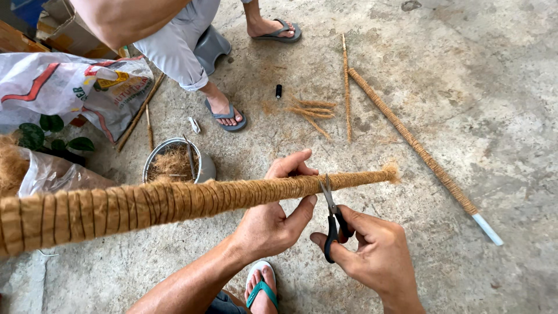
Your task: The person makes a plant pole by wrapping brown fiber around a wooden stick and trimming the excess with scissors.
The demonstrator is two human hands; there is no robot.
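Observation:
A long pole wrapped in brown coir fibre and bound with dark thread (pixel 174 200) runs across the view from the left edge to a frayed tip at centre right. My left hand (pixel 278 212) grips the pole near that tip, thumb over the top. My right hand (pixel 372 253) holds small black-handled scissors (pixel 332 214), whose blades point up and touch the pole just right of my left hand.
A second, thinner coir-wrapped pole (pixel 415 145) lies on the concrete floor at right, a bare stick (pixel 346 87) beside it. A metal bowl of loose fibre (pixel 174 163) sits behind the pole. Another person's legs in sandals (pixel 224 113) stand at the top. Printed sacks (pixel 64 87) lie at left.

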